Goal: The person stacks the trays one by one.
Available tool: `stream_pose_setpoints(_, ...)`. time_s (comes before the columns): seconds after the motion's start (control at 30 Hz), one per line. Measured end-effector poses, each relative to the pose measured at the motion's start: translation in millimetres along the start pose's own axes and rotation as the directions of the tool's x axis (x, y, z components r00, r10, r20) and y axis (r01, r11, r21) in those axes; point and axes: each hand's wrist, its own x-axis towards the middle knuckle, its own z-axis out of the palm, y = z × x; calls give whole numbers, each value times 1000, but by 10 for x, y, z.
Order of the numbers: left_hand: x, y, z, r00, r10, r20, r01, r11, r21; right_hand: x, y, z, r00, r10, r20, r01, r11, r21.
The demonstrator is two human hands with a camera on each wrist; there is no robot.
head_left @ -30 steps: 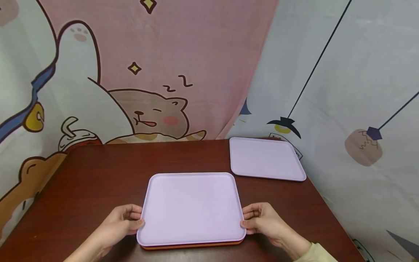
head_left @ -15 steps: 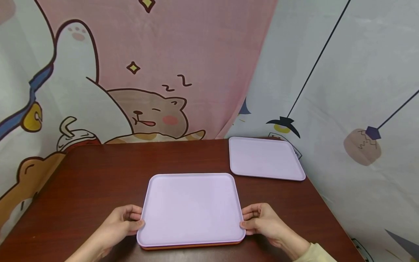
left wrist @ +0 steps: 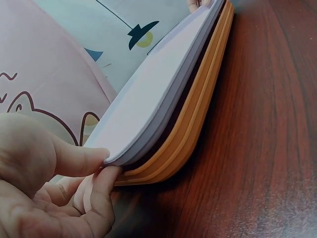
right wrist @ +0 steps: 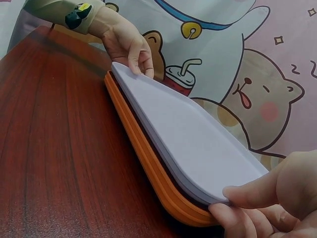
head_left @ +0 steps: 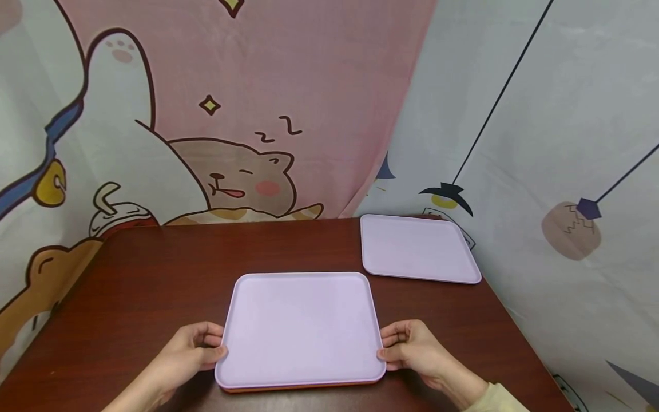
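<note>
On the dark wooden table [head_left: 154,286], near its front edge, sits a stack of trays: one lilac tray [head_left: 301,326] on top, and under it orange trays [left wrist: 198,124] whose rims show as about three ridges in the wrist views, though the exact count is hard to tell. A second lilac tray [head_left: 417,249] lies alone at the far right corner, well apart from the stack, its right edge close to the table's edge.

Two hands are at the stack. The left hand [head_left: 193,349] pinches the top lilac tray's left rim near the front corner, thumb [left wrist: 74,158] on the upper surface and fingers [left wrist: 101,193] curled beneath its lip. The right hand [head_left: 412,349] pinches the right rim the same way, thumb on top and fingers tucked under. In the wrist views the lilac tray's edges stand slightly off the orange rims, with a dark gap between them.

Bare table lies to the left of the stack and behind it, up to the printed cartoon cloth [head_left: 231,143] hanging at the back. To the right, a strip of table separates the stack from the edge, where a pale curtain [head_left: 540,143] hangs.
</note>
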Motion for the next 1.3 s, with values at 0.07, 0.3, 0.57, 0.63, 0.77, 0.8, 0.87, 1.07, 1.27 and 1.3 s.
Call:
stream_pose_setpoints(0.07, 1, -2, 0, 1000, 2, 4, -2, 1000, 0, -7, -3, -3, 1000, 2, 2, -2, 1000, 3)
stream_pose_setpoints(0.3, 19, -29, 3, 1000, 7, -7, -7, 1000, 2, 0, -1, -11, 1000, 0, 12, 0, 1000, 10)
stream_pose_setpoints(0.57, 51, -38, 25, 999, 29, 24, -29, 1000, 0, -33, 14, -53, 1000, 0, -10, 0, 1000, 9)
stream_pose_setpoints(0.63, 51, -44, 25, 999, 30, 28, -30, 1000, -9, -32, 26, -62, 1000, -5, -11, 5, 1000, 12)
stream_pose_setpoints(0.77, 33, -54, 9, 999, 31, 22, -31, 999, -9, -16, 44, -60, 1000, -11, -5, 11, 1000, 26)
stream_pose_setpoints(0.8, 28, -52, 6, 999, 27, 19, -26, 1000, -8, -11, 47, -58, 1000, -11, -5, 11, 1000, 29)
stream_pose_setpoints(0.87, 19, -50, -3, 1000, 16, 11, -16, 1000, 0, 0, 44, -49, 1000, -11, -4, 11, 999, 33)
stream_pose_setpoints(1.07, 26, -62, -20, 1000, 13, 13, -13, 1000, -7, 1, 43, -52, 1000, -10, -8, 10, 999, 35)
stream_pose_setpoints(1.27, 26, -76, -34, 1000, 15, 17, -15, 1000, -23, -4, 34, -71, 1000, -10, -23, 11, 1000, 29)
stream_pose_setpoints(1.3, 28, -77, -36, 1000, 16, 16, -16, 1000, -24, -2, 29, -76, 1000, -10, -28, 11, 1000, 29)
